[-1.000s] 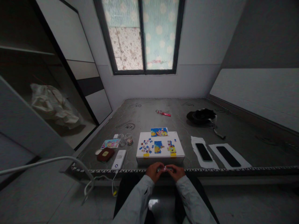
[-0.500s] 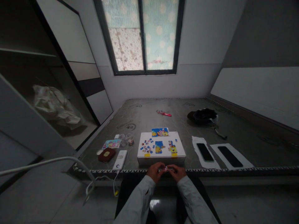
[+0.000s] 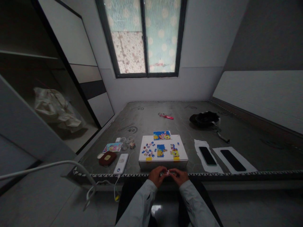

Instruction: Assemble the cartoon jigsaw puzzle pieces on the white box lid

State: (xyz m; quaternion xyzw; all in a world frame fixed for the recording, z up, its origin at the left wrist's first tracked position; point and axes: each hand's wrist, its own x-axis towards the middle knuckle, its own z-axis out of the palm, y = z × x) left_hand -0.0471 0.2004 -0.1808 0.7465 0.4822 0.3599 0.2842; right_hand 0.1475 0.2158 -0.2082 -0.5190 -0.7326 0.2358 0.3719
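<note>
Nearest, in loose pale sleeves [image 3: 138,205], the left hand [image 3: 156,176] and right hand [image 3: 179,177] meet at the fingertips, each pinching a small pinkish puzzle piece [image 3: 168,172] between thumb and fingers. The piece sits right at the tips, between the two hands; it is too small and covered to tell which way it points or where its long axis runs.

Just beyond the hands lies a flat white box [image 3: 165,165], smooth and oblong, its longer side running left to right. On its lid, knobbly-edged loose pieces [image 3: 148,149] scatter at the left. A joined blue-and-yellow section [image 3: 160,151] lies in the middle, its long axis running away from the person; another joined section [image 3: 175,152] lies to its right, ragged along its edges. At the far edge, a glossy picture card [image 3: 162,135] stretches crosswise. Farther off, a soft dark cap [image 3: 204,119] rests on the grey patterned mattress [image 3: 146,115].
</note>
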